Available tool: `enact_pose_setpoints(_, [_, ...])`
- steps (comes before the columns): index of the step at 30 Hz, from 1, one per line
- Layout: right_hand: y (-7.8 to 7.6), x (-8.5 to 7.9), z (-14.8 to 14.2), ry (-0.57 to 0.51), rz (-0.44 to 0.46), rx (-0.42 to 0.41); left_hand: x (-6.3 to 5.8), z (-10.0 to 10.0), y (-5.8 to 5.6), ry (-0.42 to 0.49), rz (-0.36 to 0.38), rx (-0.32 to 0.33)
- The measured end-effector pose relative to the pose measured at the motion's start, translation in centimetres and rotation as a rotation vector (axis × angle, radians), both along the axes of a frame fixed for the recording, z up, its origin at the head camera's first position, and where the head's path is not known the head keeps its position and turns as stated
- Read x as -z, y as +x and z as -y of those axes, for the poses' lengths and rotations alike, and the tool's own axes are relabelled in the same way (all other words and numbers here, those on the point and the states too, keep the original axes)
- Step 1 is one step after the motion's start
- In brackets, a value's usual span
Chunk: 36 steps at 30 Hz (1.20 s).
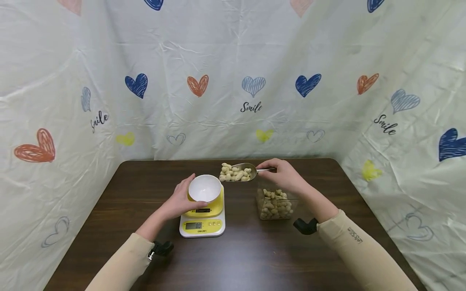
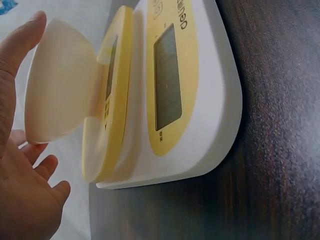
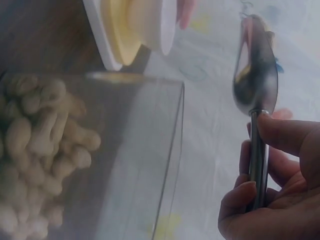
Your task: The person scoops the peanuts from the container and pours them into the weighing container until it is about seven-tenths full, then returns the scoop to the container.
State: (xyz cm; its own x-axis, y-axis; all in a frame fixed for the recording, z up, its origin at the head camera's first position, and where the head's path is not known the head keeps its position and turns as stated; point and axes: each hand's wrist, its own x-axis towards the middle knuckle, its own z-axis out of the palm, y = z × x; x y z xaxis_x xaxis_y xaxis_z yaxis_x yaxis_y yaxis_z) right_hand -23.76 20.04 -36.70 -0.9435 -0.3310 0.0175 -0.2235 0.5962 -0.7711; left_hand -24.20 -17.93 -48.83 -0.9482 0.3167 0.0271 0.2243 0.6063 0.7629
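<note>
A white bowl (image 1: 205, 186) sits on the yellow top of a white kitchen scale (image 1: 202, 233), whose display reads 0.0. My left hand (image 1: 180, 201) holds the bowl by its side, with the thumb at the near rim and the fingers round the left, as the left wrist view also shows. My right hand (image 1: 285, 177) grips the handle of a metal scoop (image 3: 256, 80). Peanuts in their shells (image 1: 233, 173) lie heaped in the scoop. Its front end is raised just right of the bowl and a little beyond it.
A clear plastic box (image 3: 137, 150) with more peanuts (image 1: 274, 207) stands right of the scale, below my right forearm. All of this is on a dark wooden table (image 1: 240, 258). White sheeting (image 1: 225, 133) printed with hearts hangs behind and at both sides.
</note>
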Motion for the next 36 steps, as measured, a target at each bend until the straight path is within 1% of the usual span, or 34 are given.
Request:
enact_pose_setpoints(6, [-0.9, 0.2, 2.4, 0.009, -0.013, -0.038, 0.3, -0.2, -0.3, -0.013, -0.004, -0.016])
enact_pose_setpoints(11, [-1.9, 0.9, 3.7, 0.027, -0.025, -0.056, 0.4, -0.3, -0.4, -0.01, 0.005, -0.019])
enact_pose_setpoints(13, [-2.2, 1.1, 4.1, 0.045, -0.043, -0.062, 0.5, -0.3, -0.4, -0.008, 0.01, -0.021])
enact_pose_setpoints(16, [-2.6, 1.5, 4.6, 0.101, -0.1, -0.065, 0.5, -0.3, -0.4, -0.012, 0.018, -0.023])
enact_pose_setpoints(19, [-2.9, 1.8, 5.3, 0.187, -0.187, -0.061, 0.5, -0.4, -0.4, -0.009, 0.016, -0.03])
enact_pose_setpoints(23, [-2.8, 1.7, 6.3, 0.278, -0.288, -0.05, 0.6, -0.4, -0.5, -0.001, 0.006, -0.042])
enact_pose_setpoints(30, [-2.2, 1.4, 7.2, 0.359, -0.392, -0.029, 1.0, -0.3, -0.8, -0.005, -0.014, -0.036])
enact_pose_setpoints(36, [-2.2, 1.4, 7.1, 0.388, -0.455, -0.033, 0.7, -0.4, -0.6, 0.02, -0.005, -0.036])
